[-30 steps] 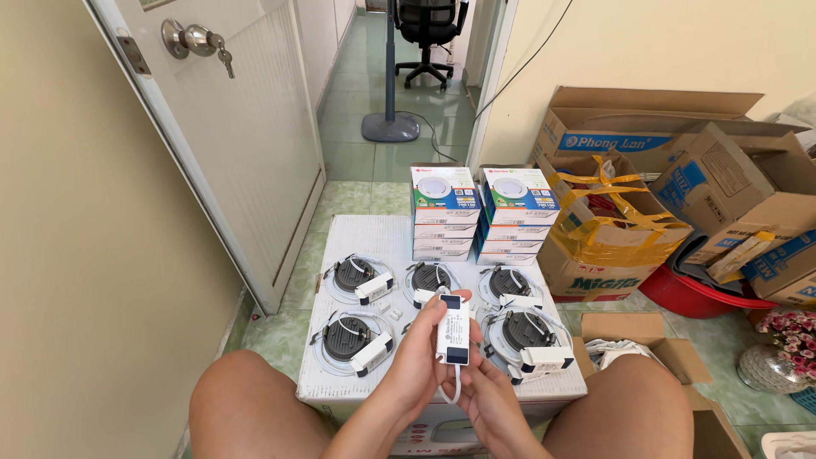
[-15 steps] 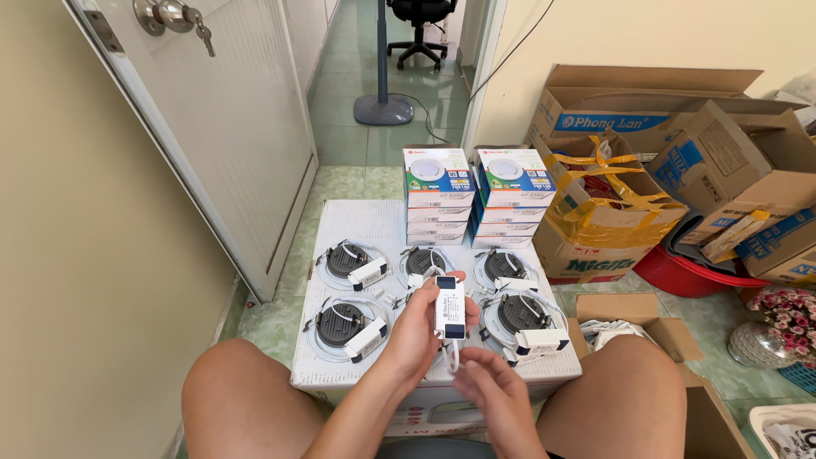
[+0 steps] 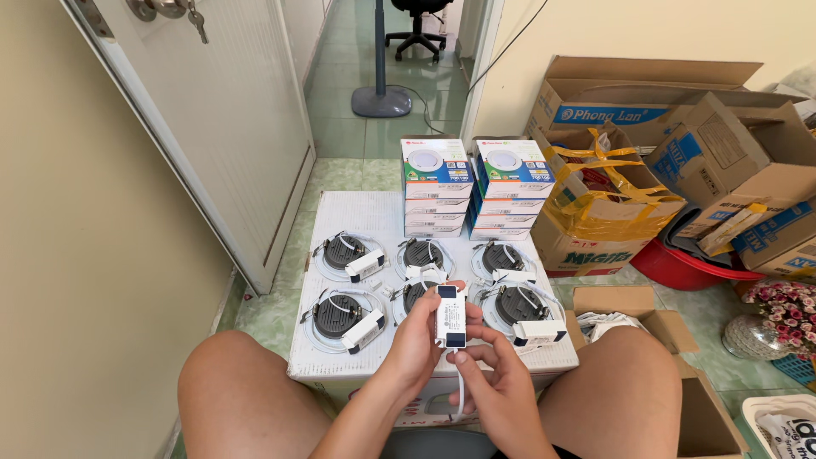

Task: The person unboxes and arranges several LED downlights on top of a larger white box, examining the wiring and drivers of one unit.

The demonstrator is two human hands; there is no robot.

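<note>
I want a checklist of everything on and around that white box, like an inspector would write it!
Surface: white box used as a table, between the person's knees.
Job's things: small white driver, held upright; six round lights lie face down in two rows.
Clutter: two stacks of light boxes at the far edge.
Hands: left hand grips the driver's side; right hand holds its lower end.
Cables: white wire hangs from the driver; short wires join the lights to their drivers.
Surroundings: white door to the left, cardboard boxes and red tub to the right, fan base and office chair beyond.
</note>
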